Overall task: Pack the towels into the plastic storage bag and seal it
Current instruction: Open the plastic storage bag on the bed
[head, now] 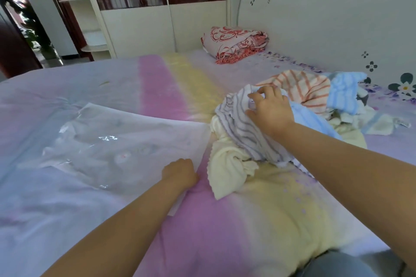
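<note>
A clear plastic storage bag [108, 141] lies flat on the bed, left of centre. My left hand [180, 173] has its fingers curled at the bag's near right edge and seems to grip it. A heap of towels sits to the right: a grey-striped white towel [238, 128] on top of a cream towel [227, 168], an orange-striped towel [308, 90] and light blue towels [344, 92] behind. My right hand [270, 108] rests on the grey-striped towel with its fingers curling into the cloth.
The bed sheet [202, 231] has pink, yellow and lilac bands. A folded red-patterned blanket [234, 45] lies at the far side by the headboard [326, 18]. A wardrobe [139, 11] stands beyond the bed.
</note>
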A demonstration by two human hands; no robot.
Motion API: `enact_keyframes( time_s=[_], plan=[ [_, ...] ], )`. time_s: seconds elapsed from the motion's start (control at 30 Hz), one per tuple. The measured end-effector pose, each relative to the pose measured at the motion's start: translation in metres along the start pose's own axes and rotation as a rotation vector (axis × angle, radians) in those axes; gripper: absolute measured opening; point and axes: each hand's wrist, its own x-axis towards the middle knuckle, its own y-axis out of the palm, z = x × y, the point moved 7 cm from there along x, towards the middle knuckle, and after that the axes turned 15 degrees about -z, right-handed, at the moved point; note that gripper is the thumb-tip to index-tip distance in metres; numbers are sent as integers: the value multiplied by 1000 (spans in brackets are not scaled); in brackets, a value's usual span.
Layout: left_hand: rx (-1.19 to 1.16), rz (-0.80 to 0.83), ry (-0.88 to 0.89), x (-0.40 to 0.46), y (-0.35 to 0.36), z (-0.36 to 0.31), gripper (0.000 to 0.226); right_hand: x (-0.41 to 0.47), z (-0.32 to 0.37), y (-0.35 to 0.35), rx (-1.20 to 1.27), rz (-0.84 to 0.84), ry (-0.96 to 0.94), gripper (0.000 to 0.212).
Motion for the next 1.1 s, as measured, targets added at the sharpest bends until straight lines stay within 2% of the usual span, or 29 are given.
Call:
enact_keyframes(
  time_s=[0.03, 0.1, 0.17, 0.23, 0.27, 0.33, 0.4, 0.5, 0.67, 0.73, 0.8, 0.87, 0.97, 1.07, 1.1],
  plan=[
    [25, -16, -3, 0, -4, -1, 30, -3, 14, -2, 43, 1, -44, 43],
    [8, -79, -38, 0, -13, 5, 26, -16, 54, 0, 251, 54, -110, 31],
    [-125, -126, -128, -2, -22, 19, 22, -39, 92, 19, 417, 265, -35, 25],
    [-289, -162, -198, -6, -27, 37, 17, -70, 121, 49, 552, 567, 209, 35],
    [-363, -180, -217, -9, -29, 44, 25, -88, 132, 63, 640, 712, 382, 38],
    [-483, -215, -217, -17, -31, 51, 34, -117, 148, 78, 834, 873, 740, 43],
    [-576, -228, -195, -28, -34, 51, 31, -125, 152, 82, 985, 839, 944, 40],
    [-683, -214, -145, -38, -37, 45, 23, -128, 152, 84, 1127, 788, 1061, 31],
    [-897, -168, -198, -46, -37, 40, 24, -129, 149, 80, 1149, 796, 1069, 27],
    [-906, -175, -206, -48, -38, 39, 22, -131, 147, 79, 1164, 792, 1099, 24],
    [-925, -181, -234, -48, -40, 39, 29, -134, 148, 77, 1225, 814, 1136, 21],
    [-974, -124, -257, -48, -45, 34, 17, -138, 148, 75, 1288, 835, 1155, 12],
    [-1066, -24, -314, -51, -54, 25, 12, -139, 143, 70, 1335, 770, 1152, 16],
    [-1062, -12, -339, -52, -61, 20, 8, -141, 139, 64, 1361, 703, 1150, 19],
    [-1035, -27, -335, -53, -63, 18, 15, -143, 138, 63, 1367, 688, 1150, 19]
  ],
)
